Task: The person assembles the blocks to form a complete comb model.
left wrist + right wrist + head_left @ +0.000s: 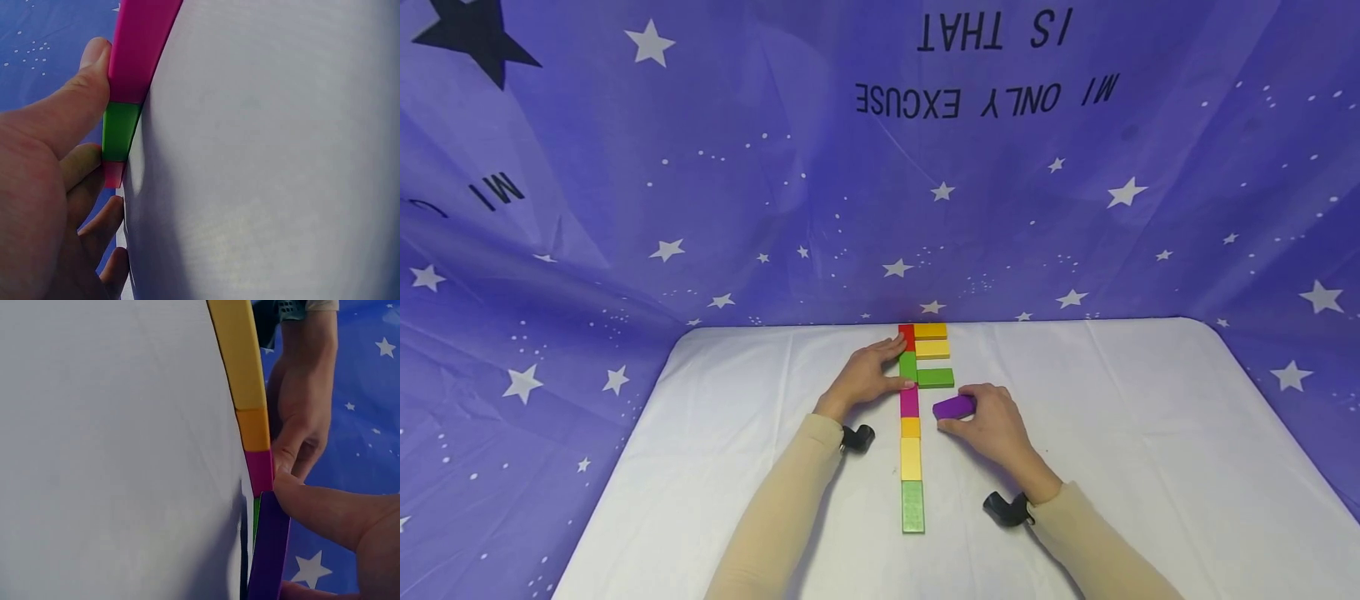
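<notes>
A column of coloured blocks runs down the table, with a red block at the far end, then a green block and a magenta block. My left hand lies along its left side, fingertips on the red block and thumb at the top of the magenta one. To the right of the column, my right hand pinches a purple block between thumb and fingers. In the right wrist view the purple block overlaps the column, its long side facing the camera.
Nearer me the column continues with an orange block, a yellow block and a light green block. Branching right are an orange block, a yellow block and a green block. A starry purple cloth hangs behind the white table.
</notes>
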Available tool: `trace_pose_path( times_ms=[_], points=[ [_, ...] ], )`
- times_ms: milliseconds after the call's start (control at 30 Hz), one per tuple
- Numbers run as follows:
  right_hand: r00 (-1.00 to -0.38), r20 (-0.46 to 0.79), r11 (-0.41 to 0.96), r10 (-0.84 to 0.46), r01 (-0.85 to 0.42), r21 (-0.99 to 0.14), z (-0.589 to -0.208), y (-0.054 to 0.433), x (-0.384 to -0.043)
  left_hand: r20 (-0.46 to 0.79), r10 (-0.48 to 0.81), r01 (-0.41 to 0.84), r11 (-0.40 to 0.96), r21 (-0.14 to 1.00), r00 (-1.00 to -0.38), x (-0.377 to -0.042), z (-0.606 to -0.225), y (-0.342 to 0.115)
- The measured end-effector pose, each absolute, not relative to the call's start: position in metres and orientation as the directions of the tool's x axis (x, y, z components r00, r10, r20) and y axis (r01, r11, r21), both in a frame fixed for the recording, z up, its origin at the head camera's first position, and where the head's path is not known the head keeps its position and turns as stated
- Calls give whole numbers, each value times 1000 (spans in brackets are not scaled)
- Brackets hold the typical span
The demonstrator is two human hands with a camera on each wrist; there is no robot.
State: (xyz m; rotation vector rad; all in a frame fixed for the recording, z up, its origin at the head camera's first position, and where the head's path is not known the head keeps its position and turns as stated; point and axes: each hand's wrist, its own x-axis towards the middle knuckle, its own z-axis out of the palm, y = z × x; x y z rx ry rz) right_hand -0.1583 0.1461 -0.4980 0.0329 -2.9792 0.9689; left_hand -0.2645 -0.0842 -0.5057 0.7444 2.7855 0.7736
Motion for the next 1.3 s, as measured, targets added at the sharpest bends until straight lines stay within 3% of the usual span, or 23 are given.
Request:
trace_pose_path(
  times_ms=[267, 467, 700, 1300],
  points=[
    [-1000, 19, 824, -10, -19, -567, -500, 140, -160, -7, 505, 431, 743, 512, -863, -265, -507, -83],
    [-998, -32, 785, -61, -28, -619, -495, 153, -161, -23, 506, 427, 751, 504, -862, -267, -508, -83],
    [-992, -2, 769, -124, -95, -632, -497, 162, -164, -23, 507, 427, 750, 505, -862, -266, -507, -84],
    [-997, 2, 786, -77, -62, -615, -500, 147, -171, -12, 513, 436, 742, 509, -859, -266, -506, -84]
  ],
)
